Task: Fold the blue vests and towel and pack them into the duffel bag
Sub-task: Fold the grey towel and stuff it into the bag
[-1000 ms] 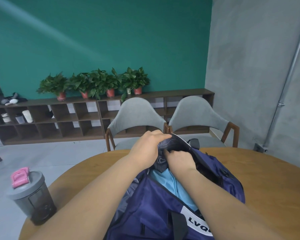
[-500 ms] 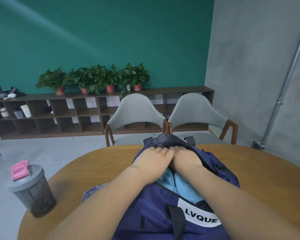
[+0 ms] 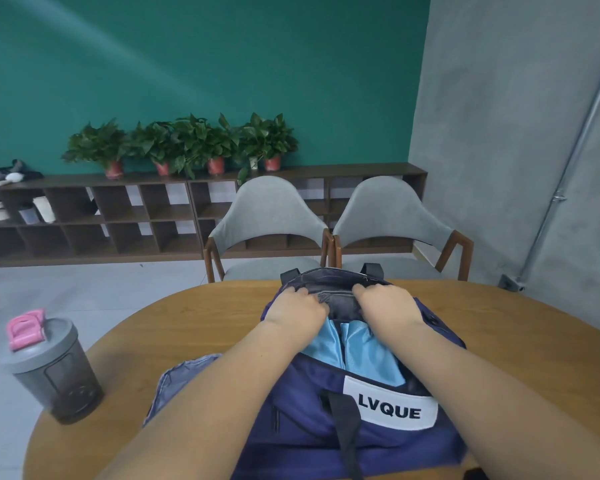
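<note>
Left hand and right hand, fingers nearly flat and gripping nothing, are pressing the grey towel into the far end of the open duffel bag on the tabletop, apparently compacting it beside the blue vests inside.

A navy duffel bag is seen at the lower centre of the frame, its top unzipped and spread open. A white label reading LVQUE and 1 black strap are shown on its near side. Folded light blue vests are packed inside the opening. A dark grey folded fabric is tucked at the far end, touching them.
</note>
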A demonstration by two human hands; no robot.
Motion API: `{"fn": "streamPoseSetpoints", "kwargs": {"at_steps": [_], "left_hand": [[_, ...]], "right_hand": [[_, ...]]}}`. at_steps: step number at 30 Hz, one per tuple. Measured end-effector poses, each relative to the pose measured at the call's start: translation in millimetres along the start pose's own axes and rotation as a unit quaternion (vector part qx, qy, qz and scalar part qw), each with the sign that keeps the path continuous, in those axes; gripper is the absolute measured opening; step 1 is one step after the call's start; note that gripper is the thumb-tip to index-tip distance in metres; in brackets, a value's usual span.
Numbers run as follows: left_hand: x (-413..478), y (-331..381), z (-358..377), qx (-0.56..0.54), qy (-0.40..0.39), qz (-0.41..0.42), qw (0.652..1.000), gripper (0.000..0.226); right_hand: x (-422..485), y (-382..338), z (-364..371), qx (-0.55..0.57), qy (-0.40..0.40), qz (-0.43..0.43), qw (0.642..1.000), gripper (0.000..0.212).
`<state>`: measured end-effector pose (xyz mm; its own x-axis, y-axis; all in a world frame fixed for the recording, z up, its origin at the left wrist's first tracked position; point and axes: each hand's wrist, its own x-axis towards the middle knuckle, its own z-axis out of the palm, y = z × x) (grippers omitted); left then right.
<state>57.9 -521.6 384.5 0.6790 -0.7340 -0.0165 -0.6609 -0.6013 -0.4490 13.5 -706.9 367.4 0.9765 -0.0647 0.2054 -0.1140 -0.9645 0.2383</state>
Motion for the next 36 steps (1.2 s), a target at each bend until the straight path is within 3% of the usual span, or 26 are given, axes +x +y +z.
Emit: {"fn": "streamPoseSetpoints", "kwargs": {"at_steps": [3,9,11,15,19,25,29,36], "left_hand": [[3,-4,7,-0.031,0.002,0.036,0.999,0.045],[18,1,20,-0.089,-0.054,0.009,0.995,0.064],[20,1,18,-0.103,-0.057,-0.007,0.993,0.060],[28,3,14,-0.142,-0.069,-0.036,0.987,0.048],[46,4,6,-0.167,-0.103,-0.057,0.979,0.044],[63,14,14,-0.135,-0.075,-0.049,0.987,0.036],[64,17,18,-0.119,-0.037,-0.033,0.992,0.036],[54,6,14,-0.068,0.079,-0.014,0.994,0.035]], "right_hand": [[1,4,4,-0.029,-0.029,-0.049,0.998,0.032],[6,5,14,-0.032,-0.063,-0.073,0.995,0.046],[10,3,15,-0.055,-0.065,-0.088,0.992,0.040],[22,-8,11,-0.060,0.009,-0.187,0.980,0.038],[34,-15,7,-0.035,-0.019,-0.152,0.988,0.034],[39,-2,11,-0.040,-0.076,-0.163,0.983,0.039],[36,3,9,-0.027,-0.091,-0.179,0.979,0.054],[31,5,24,-0.030,-0.189,-0.112,0.975,0.057]]}}
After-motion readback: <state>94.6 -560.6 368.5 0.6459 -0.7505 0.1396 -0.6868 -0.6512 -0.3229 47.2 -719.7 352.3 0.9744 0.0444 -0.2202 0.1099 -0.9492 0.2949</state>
